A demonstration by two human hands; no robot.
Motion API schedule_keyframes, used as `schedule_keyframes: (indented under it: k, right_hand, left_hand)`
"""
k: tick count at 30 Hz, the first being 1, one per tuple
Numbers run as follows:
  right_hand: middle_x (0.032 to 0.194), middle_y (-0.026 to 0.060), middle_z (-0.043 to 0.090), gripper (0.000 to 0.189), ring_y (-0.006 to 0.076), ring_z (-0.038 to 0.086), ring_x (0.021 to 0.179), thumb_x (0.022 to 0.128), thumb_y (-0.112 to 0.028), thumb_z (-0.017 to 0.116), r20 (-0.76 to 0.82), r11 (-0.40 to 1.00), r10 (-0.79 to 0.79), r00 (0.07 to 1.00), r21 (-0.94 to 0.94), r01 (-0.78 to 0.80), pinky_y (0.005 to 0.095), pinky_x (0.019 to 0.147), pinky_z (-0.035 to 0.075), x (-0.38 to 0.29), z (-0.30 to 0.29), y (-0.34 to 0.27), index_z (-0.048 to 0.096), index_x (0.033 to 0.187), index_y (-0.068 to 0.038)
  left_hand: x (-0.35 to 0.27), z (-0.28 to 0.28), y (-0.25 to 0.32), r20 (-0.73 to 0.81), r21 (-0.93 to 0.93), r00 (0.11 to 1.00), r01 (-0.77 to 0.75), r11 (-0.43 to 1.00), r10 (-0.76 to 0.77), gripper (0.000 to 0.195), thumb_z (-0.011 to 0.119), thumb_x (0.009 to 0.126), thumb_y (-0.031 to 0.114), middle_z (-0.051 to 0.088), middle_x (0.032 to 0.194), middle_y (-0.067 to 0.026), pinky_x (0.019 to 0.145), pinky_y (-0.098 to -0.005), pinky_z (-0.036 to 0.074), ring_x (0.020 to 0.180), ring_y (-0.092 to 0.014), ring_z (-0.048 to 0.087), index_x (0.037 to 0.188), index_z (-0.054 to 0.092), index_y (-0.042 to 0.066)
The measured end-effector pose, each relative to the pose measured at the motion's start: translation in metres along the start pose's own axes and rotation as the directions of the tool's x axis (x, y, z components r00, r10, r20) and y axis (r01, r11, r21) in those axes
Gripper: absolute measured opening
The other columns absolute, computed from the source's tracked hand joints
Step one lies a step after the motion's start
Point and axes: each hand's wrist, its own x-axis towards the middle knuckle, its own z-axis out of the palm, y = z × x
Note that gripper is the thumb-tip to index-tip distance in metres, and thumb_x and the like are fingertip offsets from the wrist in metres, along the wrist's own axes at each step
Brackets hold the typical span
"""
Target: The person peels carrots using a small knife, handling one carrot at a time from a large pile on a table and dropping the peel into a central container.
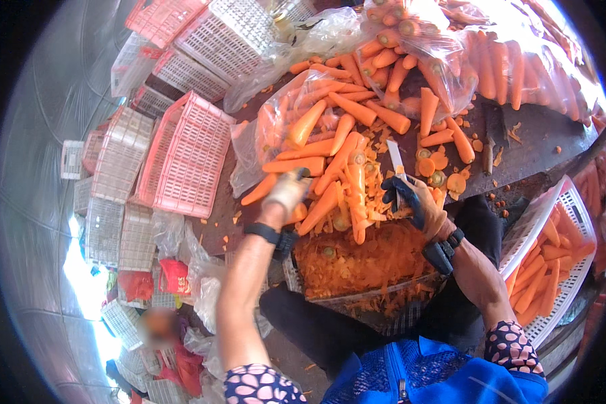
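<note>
My left hand [285,192], in a pale work glove with dark fingertips, is over the near left edge of the carrot pile. Its fingers are blurred beside a whole carrot [297,165], and whether they grip it I cannot tell. In my right hand [418,202], which wears a dark blue glove, is a knife [395,155] with a broad pale blade pointing away from me. Between the hands lie loose carrots [325,207] and orange peelings [376,197]. A cut carrot piece [426,166] lies among trimmed ends right of the blade.
Below the table edge, a crate [363,298] is filled with peelings. A white plastic basket [530,237] of carrots stands at my right. Bagged carrots [515,65] crowd the far side of the dark table [530,146]. Stacked pink crates [194,156] line the left, where another person [187,363] is visible.
</note>
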Motion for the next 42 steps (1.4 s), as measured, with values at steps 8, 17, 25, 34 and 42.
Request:
schedule_keyframes:
  k: [8, 17, 25, 34, 42]
  right_hand:
    - [0.06, 0.0056, 0.052, 0.024, 0.0089, 0.048, 0.05, 0.077, -0.022, 0.043, -0.087, 0.998, 0.059, 0.994, -0.022, -0.061, 0.0183, 0.043, 0.038, 0.005, 0.033, -0.03, 0.051, 0.078, 0.001]
    - [0.06, 0.0055, 0.052, 0.022, 0.0085, 0.047, 0.05, 0.076, -0.021, 0.045, -0.03, 0.999, 0.017, 0.999, 0.043, -0.016, 0.018, 0.043, 0.037, 0.014, 0.046, -0.037, 0.051, 0.076, 0.0]
    - [0.061, 0.0053, 0.052, 0.021, 0.0081, 0.047, 0.049, 0.076, -0.021, 0.044, -0.039, 0.999, -0.017, 0.999, 0.049, 0.019, 0.0177, 0.043, 0.037, 0.013, 0.045, -0.039, 0.051, 0.075, 0.0]
    - [0.062, 0.0049, 0.053, 0.021, 0.0076, 0.046, 0.049, 0.076, -0.02, 0.043, -0.051, 0.995, -0.06, 0.997, 0.079, 0.064, 0.0173, 0.043, 0.036, 0.014, 0.042, -0.046, 0.051, 0.074, -0.001]
    - [0.062, 0.0047, 0.053, 0.021, 0.0072, 0.045, 0.048, 0.077, -0.02, 0.043, -0.131, 0.987, -0.137, 0.982, 0.069, 0.146, 0.017, 0.043, 0.035, 0.019, 0.033, -0.051, 0.051, 0.073, -0.001]
  left_hand:
    - [0.012, -0.007, 0.056, -0.095, 0.364, 0.995, 0.061, 0.929, -0.028, 0.041, 0.047, 0.068, 0.027, 0.051, 0.088, -0.0174, 0.071, -0.0363, 0.037, 0.082, -0.029, 0.049, 0.099, 0.038, 0.003]
    - [0.029, -0.012, 0.076, -0.049, 0.497, 0.999, 0.025, 0.867, -0.001, 0.049, 0.05, 0.064, 0.027, 0.052, 0.085, -0.0192, 0.071, -0.0361, 0.037, 0.081, -0.03, 0.049, 0.104, 0.035, 0.003]
    - [0.023, -0.019, 0.083, -0.081, 0.708, 0.985, -0.048, 0.704, 0.149, 0.048, 0.059, 0.057, 0.026, 0.047, 0.095, -0.0162, 0.07, -0.035, 0.039, 0.083, -0.026, 0.049, 0.097, 0.043, 0.006]
    - [0.031, -0.013, 0.083, 0.037, 0.734, 0.997, -0.069, 0.675, 0.061, 0.051, 0.05, 0.065, 0.022, 0.05, 0.093, -0.016, 0.062, -0.031, 0.042, 0.075, -0.024, 0.053, 0.108, 0.031, 0.003]
    - [-0.065, -0.052, 0.075, 0.202, -0.875, 0.902, -0.008, 0.483, 0.381, 0.039, 0.044, 0.075, 0.027, 0.047, 0.093, -0.0077, 0.056, -0.0243, 0.044, 0.072, -0.016, 0.051, 0.106, 0.038, 0.004]
